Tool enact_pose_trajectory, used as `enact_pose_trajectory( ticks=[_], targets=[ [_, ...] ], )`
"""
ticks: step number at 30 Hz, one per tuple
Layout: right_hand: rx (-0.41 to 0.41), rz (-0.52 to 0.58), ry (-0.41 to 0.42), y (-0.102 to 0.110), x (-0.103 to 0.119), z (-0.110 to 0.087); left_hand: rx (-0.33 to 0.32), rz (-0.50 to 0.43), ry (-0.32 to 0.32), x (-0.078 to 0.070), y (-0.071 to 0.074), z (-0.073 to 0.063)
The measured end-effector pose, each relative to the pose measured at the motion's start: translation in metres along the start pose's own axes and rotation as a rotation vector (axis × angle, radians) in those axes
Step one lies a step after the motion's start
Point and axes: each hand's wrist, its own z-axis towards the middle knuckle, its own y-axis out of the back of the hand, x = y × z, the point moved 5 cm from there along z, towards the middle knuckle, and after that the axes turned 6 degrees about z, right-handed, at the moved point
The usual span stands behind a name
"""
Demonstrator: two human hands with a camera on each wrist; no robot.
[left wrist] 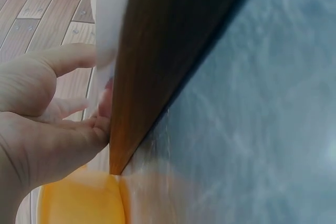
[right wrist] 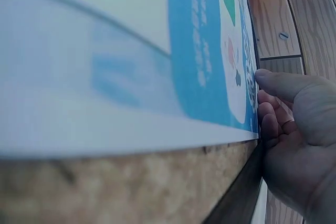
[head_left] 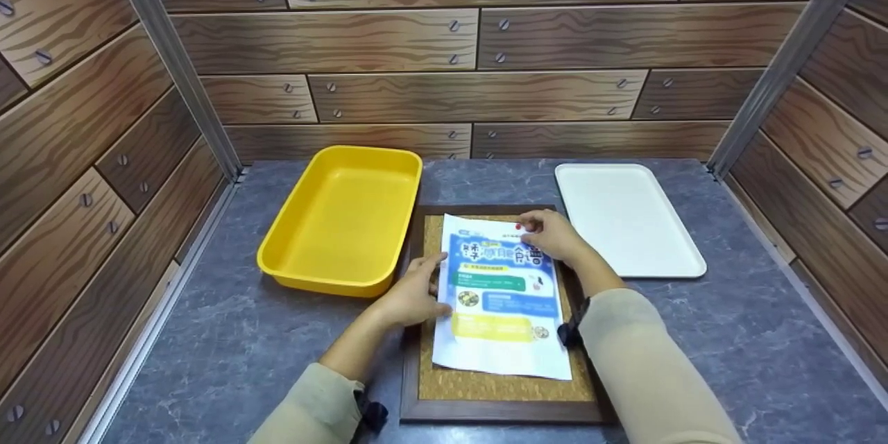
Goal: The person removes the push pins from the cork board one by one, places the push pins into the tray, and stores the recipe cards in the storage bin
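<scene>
Paper sheet (head_left: pixel 501 298), printed in blue, green and yellow, lay on the cork of a brown-framed board (head_left: pixel 499 388), with a strip of cork showing at the board's near end. Left hand (head_left: pixel 413 295) was at the board's left side, thumb and fingers spread, tips at the sheet's edge. Right hand (head_left: pixel 553 234) was over the board's far right corner, fingers curled beside a small red pin (head_left: pixel 518 226); could not tell whether they pinched pin or paper.

Two containers flanked the board. Yellow tub (head_left: pixel 340 222) stood just left of the board's far half: deep, round-cornered, smooth yellow bottom in view. White tray (head_left: pixel 630 222) lay just right of the board's far half: shallow, low-rimmed, plain white bottom in view. Grey tabletop (head_left: pixel 208 361) ran under the board; plank-patterned wall (head_left: pixel 395 41) rose beyond it. Pale sleeves (head_left: pixel 659 361) came in from the board's near side.
</scene>
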Motion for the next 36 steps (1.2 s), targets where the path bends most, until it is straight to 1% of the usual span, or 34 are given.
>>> enact_pose_trajectory(
  ticks=[3, 6, 9, 11, 14, 17, 20, 22, 26, 31, 36],
  targets=[
    [-0.011, -0.006, -0.005, 0.000, 0.001, 0.001, 0.021, -0.028, -0.010, 0.003, 0.003, -0.002],
    [-0.026, -0.020, -0.008, 0.000, 0.002, 0.003, 0.065, -0.046, -0.026, 0.005, 0.005, -0.003],
    [-0.041, -0.030, -0.013, 0.000, 0.002, 0.004, 0.111, -0.062, -0.027, 0.007, 0.006, -0.003],
    [-0.053, -0.039, -0.015, 0.000, 0.003, 0.005, 0.128, -0.075, -0.021, 0.009, 0.006, -0.002],
    [-0.068, -0.058, -0.013, 0.000, 0.003, 0.006, 0.148, -0.114, -0.013, 0.010, 0.006, -0.002],
    [-0.078, -0.072, -0.020, 0.001, 0.003, 0.007, 0.175, -0.178, -0.009, 0.011, 0.006, -0.001],
    [-0.080, -0.059, -0.045, 0.002, 0.002, 0.006, 0.200, -0.227, -0.001, 0.011, 0.005, -0.001],
    [-0.081, -0.057, -0.053, 0.003, 0.002, 0.005, 0.211, -0.243, 0.004, 0.011, 0.005, -0.001],
    [-0.091, -0.068, -0.059, 0.005, 0.005, 0.004, 0.214, -0.227, -0.002, 0.010, 0.005, -0.001],
    [-0.123, -0.074, -0.073, 0.003, 0.006, 0.006, 0.198, -0.167, -0.012, 0.009, 0.006, -0.001],
    [-0.143, -0.067, -0.093, 0.000, 0.004, 0.006, 0.193, -0.131, -0.024, 0.010, 0.005, -0.001]
  ],
)
